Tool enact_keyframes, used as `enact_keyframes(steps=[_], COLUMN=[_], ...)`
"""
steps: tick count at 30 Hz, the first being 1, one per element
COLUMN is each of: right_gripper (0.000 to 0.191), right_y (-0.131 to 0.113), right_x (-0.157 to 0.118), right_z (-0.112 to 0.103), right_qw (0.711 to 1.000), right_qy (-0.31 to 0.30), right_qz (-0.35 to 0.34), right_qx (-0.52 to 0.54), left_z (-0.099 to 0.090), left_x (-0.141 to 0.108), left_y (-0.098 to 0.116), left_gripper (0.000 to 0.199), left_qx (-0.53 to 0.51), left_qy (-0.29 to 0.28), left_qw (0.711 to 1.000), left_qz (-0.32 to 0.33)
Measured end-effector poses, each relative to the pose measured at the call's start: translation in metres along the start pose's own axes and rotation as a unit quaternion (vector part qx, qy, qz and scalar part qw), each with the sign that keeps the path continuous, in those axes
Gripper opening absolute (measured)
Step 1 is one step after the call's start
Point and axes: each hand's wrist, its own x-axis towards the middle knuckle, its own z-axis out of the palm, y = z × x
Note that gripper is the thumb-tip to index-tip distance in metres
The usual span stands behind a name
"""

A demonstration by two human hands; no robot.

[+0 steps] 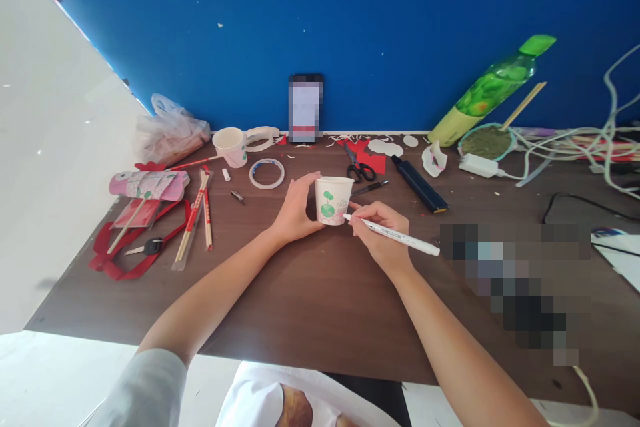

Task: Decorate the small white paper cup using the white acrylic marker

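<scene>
OK, my L hand [297, 210] is on the cup [333, 201], fingers curved round its left side, thumb low on the near left. Cup's upright, mid-desk, printed w/ green leaves & pink flowers; can't tell if its base touches the desk [310, 293]. Now my R hand [383, 237]: fingers closed on a white marker [405, 238], gripping it near the tip, & that tip's right at the cup wall, lower right, by the pink print. Barrel slants off to the near right.

Just beyond my R hand there's a pen [373, 187], w/ scissors [363, 172] lying behind it near red paper [373, 161]. A dark blue case [420, 185] sits farther right. Far side: phone [306, 107] upright against the blue panel, screen blurred. Far left of my cup, a tape roll [267, 186], then a 2nd mug [233, 147], paper too, also upright. Left edge: chopsticks [191, 223], a key [153, 245] & red ribbon [117, 273], plastic bag [173, 130] behind. Far right: green bottle [495, 90] leaning on the panel, bowl [513, 145] beside it, cables next to that.
</scene>
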Motion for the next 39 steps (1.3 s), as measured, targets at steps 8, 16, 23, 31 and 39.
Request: enact_keyframes(steps=[8, 16, 23, 31, 39], right_gripper=[0.014, 0.015, 0.016, 0.013, 0.014], right_y=[-0.004, -0.002, 0.007, 0.016, 0.004], right_x=[0.003, 0.003, 0.005, 0.005, 0.001], right_z=[-0.001, -0.002, -0.005, -0.008, -0.006], right_qw=[0.999, 0.999, 0.997, 0.984, 0.995], right_qy=[0.003, -0.002, -0.009, -0.021, -0.027], right_qz=[0.013, 0.02, 0.019, 0.025, 0.018], right_qx=[0.035, 0.044, 0.075, 0.178, 0.09], left_z=[0.001, 0.0, 0.0, -0.001, 0.003], left_x=[0.0, 0.0, 0.0, -0.002, -0.003], left_y=[-0.002, -0.002, -0.002, -0.002, -0.005], left_gripper=[0.086, 0.087, 0.089, 0.093, 0.101], left_qx=[-0.001, 0.006, 0.021, 0.02, -0.008], left_qy=[0.003, -0.002, -0.013, -0.051, -0.035], left_qw=[1.0, 1.0, 1.0, 0.998, 0.999], left_qz=[0.007, 0.006, 0.003, 0.013, -0.011])
